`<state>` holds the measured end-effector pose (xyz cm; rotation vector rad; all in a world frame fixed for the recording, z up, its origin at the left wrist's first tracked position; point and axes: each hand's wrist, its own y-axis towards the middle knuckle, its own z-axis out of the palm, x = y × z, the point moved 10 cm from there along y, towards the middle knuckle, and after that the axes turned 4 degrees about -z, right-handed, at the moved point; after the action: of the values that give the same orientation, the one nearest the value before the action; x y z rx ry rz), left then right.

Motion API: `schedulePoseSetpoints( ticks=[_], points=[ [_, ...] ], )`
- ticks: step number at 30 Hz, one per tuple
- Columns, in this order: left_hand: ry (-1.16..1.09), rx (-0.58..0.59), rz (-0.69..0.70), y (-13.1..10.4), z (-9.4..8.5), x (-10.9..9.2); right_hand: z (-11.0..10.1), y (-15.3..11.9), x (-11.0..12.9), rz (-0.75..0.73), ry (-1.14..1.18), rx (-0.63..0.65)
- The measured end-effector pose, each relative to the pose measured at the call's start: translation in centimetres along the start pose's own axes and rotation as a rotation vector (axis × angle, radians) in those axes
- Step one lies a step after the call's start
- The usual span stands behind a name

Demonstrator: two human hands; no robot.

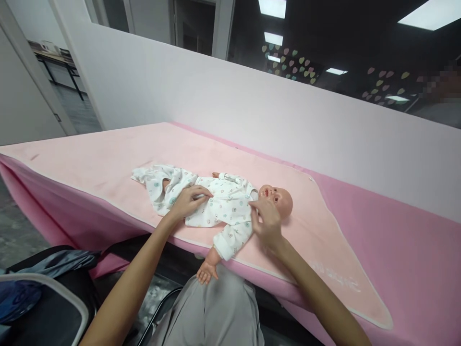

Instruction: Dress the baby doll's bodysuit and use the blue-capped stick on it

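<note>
A baby doll (283, 201) lies on its back on a pale pink mat (108, 149), head to the right, in a white patterned outfit (230, 204). My left hand (189, 201) rests on the lower front of the outfit, fingers together at the cloth near a button. At the collar, just below the doll's face, my right hand (265, 218) pinches the edge of the cloth. One doll arm (210, 265) reaches over the table's front edge toward my knees; the other lies on the far side.
A darker pink cloth (406, 230) covers the table under the mat. Behind it stands a white wall (306, 129) with dark glass above. At the lower left is a black chair (46, 307) with clothing on it.
</note>
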<state>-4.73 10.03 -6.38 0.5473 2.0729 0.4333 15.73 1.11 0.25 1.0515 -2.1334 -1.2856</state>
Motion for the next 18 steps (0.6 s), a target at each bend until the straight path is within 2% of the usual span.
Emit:
schedulePoseSetpoints(
  ticks=[3,5,7,10,13,15,18],
  points=[
    [-0.015,-0.006,-0.007,0.0,-0.1,0.1,-3.9,-3.6,-3.2,0.354,-0.050,-0.055],
    [-0.026,-0.006,-0.014,0.0,-0.2,0.1,-4.0,-7.3,-5.0,0.647,-0.087,0.084],
    [-0.034,-0.002,-0.022,0.0,-0.2,0.3,-3.1,-11.0,-5.3,0.818,-0.164,0.273],
    [-0.035,-0.002,-0.035,0.1,-0.1,0.6,-1.8,-13.4,-4.0,0.785,-0.364,0.418],
    [-0.035,-0.050,-0.064,0.3,-0.5,-0.1,-1.0,-14.3,-3.5,0.767,-0.413,0.403],
    [-0.035,-0.106,-0.079,0.1,-0.9,-1.8,-1.0,-14.3,-3.5,0.771,-0.415,0.368],
    [-0.030,-0.226,-0.025,-1.9,-2.0,-6.6,-1.3,-14.1,-3.5,0.764,-0.427,0.329]
  ],
)
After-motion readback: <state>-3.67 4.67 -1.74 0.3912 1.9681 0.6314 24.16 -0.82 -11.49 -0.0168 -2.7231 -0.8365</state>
